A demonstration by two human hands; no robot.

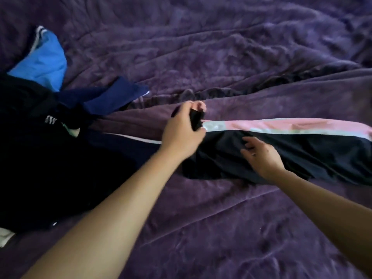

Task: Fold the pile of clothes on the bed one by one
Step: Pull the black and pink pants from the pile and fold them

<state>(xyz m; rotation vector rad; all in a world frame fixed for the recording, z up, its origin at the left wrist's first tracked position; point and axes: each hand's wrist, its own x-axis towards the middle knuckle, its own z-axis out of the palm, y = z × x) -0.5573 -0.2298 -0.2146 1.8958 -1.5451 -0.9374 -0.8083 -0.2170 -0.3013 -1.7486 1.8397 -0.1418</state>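
A black garment with a pink and pale green stripe lies stretched across the bed, running from the middle off to the right. My left hand grips its black cuff end, with fingers and thumb curled round the fabric. Just to the right, my right hand rests on the black cloth with fingers spread and slightly bent. At the left sits a pile of dark clothes, with a navy piece and a bright blue piece on its far side.
A rumpled purple blanket covers the whole bed. A bit of white cloth pokes out at the left edge under the pile.
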